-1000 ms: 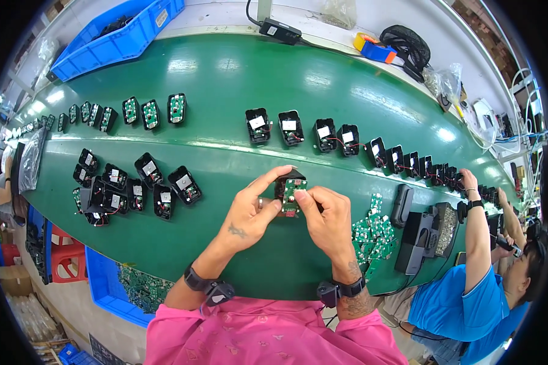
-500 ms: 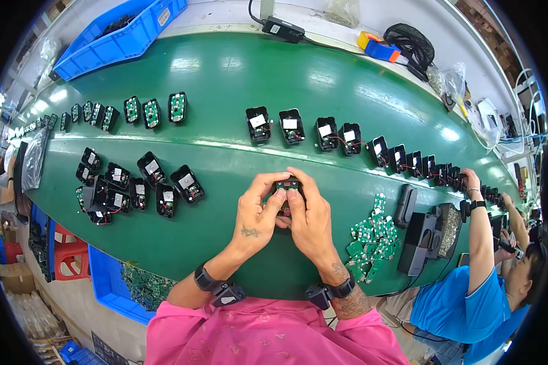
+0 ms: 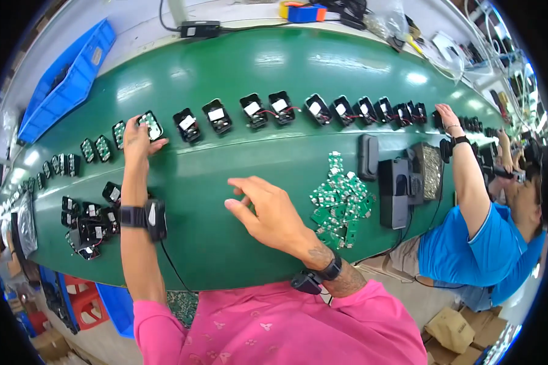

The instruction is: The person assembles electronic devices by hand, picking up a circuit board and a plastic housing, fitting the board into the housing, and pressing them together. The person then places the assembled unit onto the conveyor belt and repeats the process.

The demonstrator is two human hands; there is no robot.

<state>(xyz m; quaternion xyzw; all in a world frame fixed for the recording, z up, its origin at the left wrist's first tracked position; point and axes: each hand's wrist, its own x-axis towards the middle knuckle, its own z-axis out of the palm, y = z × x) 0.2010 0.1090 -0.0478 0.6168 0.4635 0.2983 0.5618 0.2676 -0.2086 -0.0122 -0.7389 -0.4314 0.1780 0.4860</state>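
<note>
At the left end of the row of units, my left hand point(image 3: 139, 141) grips a small black plastic housing fitted with a green circuit board point(image 3: 153, 126). Its fingertips are partly hidden behind the housing. Beside it stands another housing with a green board point(image 3: 119, 134). My right hand point(image 3: 266, 213) hovers over the middle of the green table point(image 3: 207, 182), fingers apart, holding nothing. Open black housings with white blocks and red wires point(image 3: 217, 115) line up beyond it. To its right lies a heap of small green circuit boards point(image 3: 344, 204).
Several more housings point(image 3: 94, 228) cluster at the left. A blue crate point(image 3: 67, 91) stands far left. Right of the boards are a dark grey box point(image 3: 394, 194) and a black case point(image 3: 368, 157). A co-worker in blue point(image 3: 475, 249) reaches toward the row on the right.
Both hands held a housing together in front of me. My left hand has carried it left to the row; my right hand has let go and opened. The view has shifted.
</note>
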